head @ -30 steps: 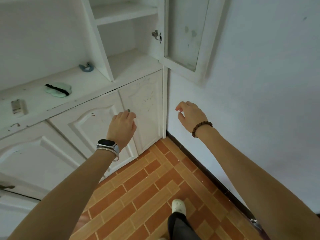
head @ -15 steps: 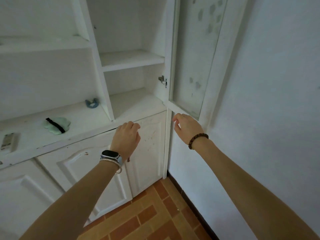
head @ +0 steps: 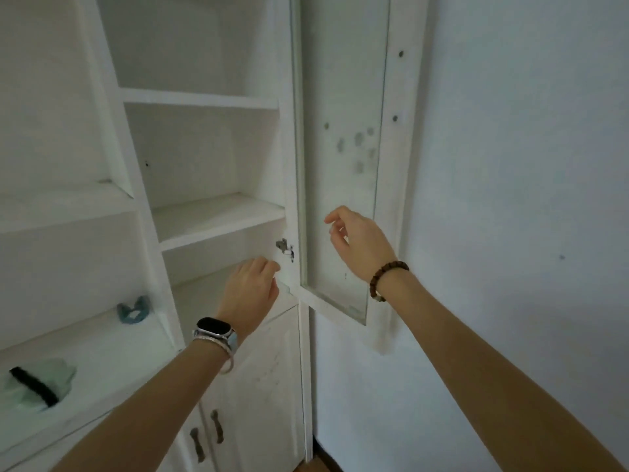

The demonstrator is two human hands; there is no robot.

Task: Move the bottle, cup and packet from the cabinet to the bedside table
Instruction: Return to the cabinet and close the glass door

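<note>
White cabinet [head: 204, 216] shelving fills my view, with a glass door [head: 340, 165] swung open against the plain wall [head: 510, 165]. My left hand [head: 250, 294] hovers at the lower shelf's front edge, fingers loosely curled, holding nothing. My right hand [head: 360, 243] floats in front of the glass pane, fingers half bent and empty. I see no bottle, cup or packet on the shelves in view. A blue-green clip [head: 132, 310] and a pale green pad [head: 37, 386] lie on the left ledge.
</note>
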